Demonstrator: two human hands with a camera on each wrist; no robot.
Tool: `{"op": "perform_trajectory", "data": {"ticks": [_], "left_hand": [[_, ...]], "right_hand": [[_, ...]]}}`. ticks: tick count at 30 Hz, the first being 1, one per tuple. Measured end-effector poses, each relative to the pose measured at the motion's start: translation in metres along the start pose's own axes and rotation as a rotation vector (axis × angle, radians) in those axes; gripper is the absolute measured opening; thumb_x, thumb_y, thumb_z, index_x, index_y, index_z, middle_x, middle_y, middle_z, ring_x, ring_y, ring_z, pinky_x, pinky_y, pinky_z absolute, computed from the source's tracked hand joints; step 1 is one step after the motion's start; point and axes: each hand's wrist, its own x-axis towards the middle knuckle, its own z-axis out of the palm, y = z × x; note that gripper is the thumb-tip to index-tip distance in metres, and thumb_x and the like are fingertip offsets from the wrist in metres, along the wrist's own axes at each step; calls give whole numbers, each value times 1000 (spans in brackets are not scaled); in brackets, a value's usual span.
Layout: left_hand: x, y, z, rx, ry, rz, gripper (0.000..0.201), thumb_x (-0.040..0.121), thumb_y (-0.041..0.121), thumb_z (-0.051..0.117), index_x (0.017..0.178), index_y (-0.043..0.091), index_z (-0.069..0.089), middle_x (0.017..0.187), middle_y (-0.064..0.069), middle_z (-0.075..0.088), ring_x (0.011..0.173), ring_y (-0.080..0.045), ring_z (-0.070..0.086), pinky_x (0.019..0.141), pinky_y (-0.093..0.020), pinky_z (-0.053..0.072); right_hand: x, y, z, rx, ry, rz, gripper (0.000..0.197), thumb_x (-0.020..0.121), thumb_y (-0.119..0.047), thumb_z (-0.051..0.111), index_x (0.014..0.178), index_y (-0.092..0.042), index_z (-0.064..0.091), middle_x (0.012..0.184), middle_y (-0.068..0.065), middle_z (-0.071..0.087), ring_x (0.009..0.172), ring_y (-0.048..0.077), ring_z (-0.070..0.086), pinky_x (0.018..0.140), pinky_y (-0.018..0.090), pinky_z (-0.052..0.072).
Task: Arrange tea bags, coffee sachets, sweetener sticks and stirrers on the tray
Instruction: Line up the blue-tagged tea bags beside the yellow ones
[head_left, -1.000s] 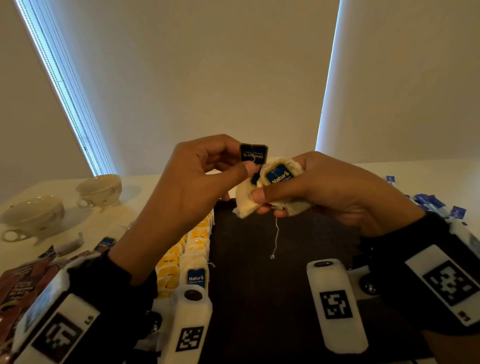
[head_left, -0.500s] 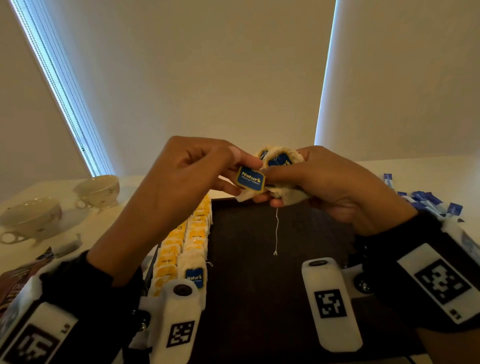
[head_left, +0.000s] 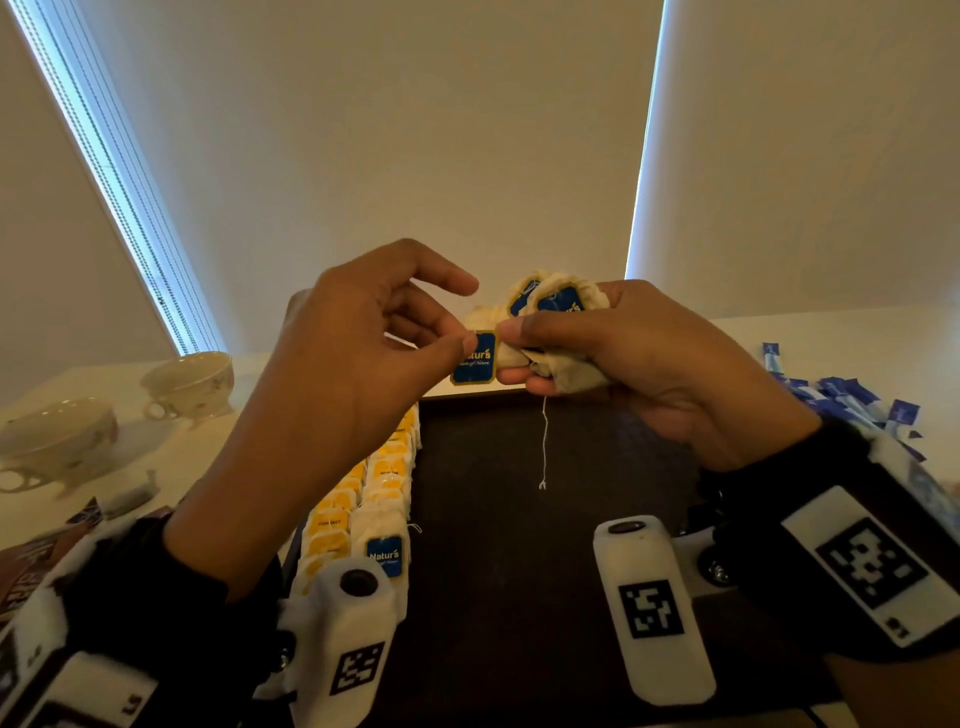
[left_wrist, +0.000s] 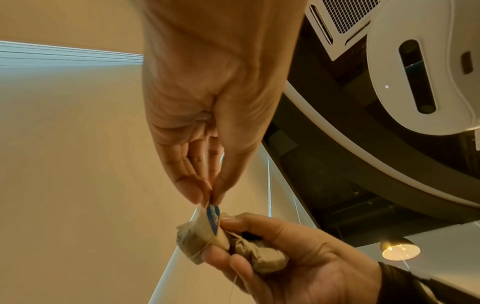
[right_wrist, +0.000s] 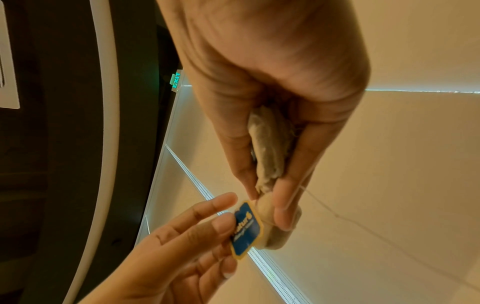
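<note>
We see a dark tray (head_left: 519, 597) lying flat on the white table (head_left: 831, 332), and we use the tray to say where things are. Closest to us, two white wrist cameras (head_left: 652, 608) hang over the near part of the tray.

On the tray's left side sit two rows of tea bags (head_left: 384, 499), packed close together. Most of them have yellow tags, and the nearest one has a blue tag that says "Natur's".

Above the middle of the tray, both hands are up in the air and close together. The left hand (head_left: 358, 358) pinches a blue tea bag tag (head_left: 474, 358) between its thumb and first finger. Its other fingers are loosely spread. The right hand (head_left: 623, 358) is curled around a bunch of tea bags (head_left: 566, 312), with the thumb pressing on top. Two more blue tags show at the top of the bunch. The pinched tag sits right against the bunch. A thin white string (head_left: 544, 447) hangs down from the bunch, over the tray.

To the left of the tray, near us, lie brown coffee sachets (head_left: 26, 571). They are blurry. Farther back on that side stand two cream teacups (head_left: 189, 382).

To the right of the tray lies a pile of blue and white sweetener sticks (head_left: 852, 400).

Behind the tray's far edge is a pale wall with bright strips of window light (head_left: 114, 176).
</note>
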Motion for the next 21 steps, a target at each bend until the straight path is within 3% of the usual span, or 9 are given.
{"op": "perform_trajectory", "data": {"ticks": [4,8,13,21], "left_hand": [[0,-2,-2,65,14,9,11,80,23,66,85,32,65,75,12,65,79,-2,63,70,-20,52],[0,-3,-3,113,20,12,11,82,21,65,79,32,65,75,16,62,87,3,57,66,-16,47],[3,-7,-3,119,25,3,12,82,26,66,79,37,63,75,16,63,81,3,59,62,-18,49],[4,-11,-4,-51,108,-36,6,80,21,70,83,27,67,76,4,69,68,-5,67,61,-19,56]], "right_hand": [[0,1,1,3,-20,-9,13,75,-4,72,87,-3,66,78,16,72,67,21,71,61,25,58],[0,0,0,-2,-28,-3,15,75,-5,72,89,-2,66,79,15,73,68,21,71,60,23,58],[-1,-1,-1,10,-59,3,13,76,-5,71,88,-3,66,79,15,73,67,19,71,60,23,58],[-2,-1,2,19,-118,11,16,77,-4,69,93,-3,65,83,15,73,69,20,71,62,23,58]]}}
